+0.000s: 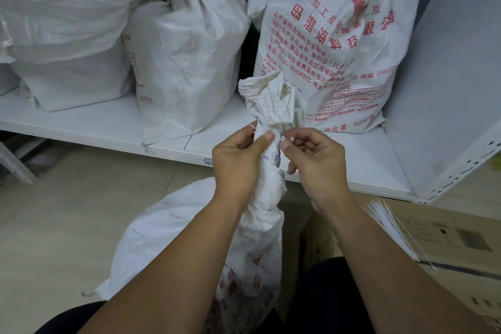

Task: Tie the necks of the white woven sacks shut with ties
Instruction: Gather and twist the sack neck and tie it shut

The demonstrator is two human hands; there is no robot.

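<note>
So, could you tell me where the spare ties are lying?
In the head view, lower right: the spare ties lie on the cardboard box, beside the shelf.

Both forearms (189,260) bare, left hand (235,165) and right hand (320,168) short-nailed, dark trousers (325,295) at the knees.

The gathered sack (260,214) was seen white, printed red low down and marked blue at its neck, the tie (288,139) white, the shelf sack (325,62) was covered with red characters, the shelf (95,127) was painted white, and the brown box (433,228) was marked with a black barcode (473,238).
</note>
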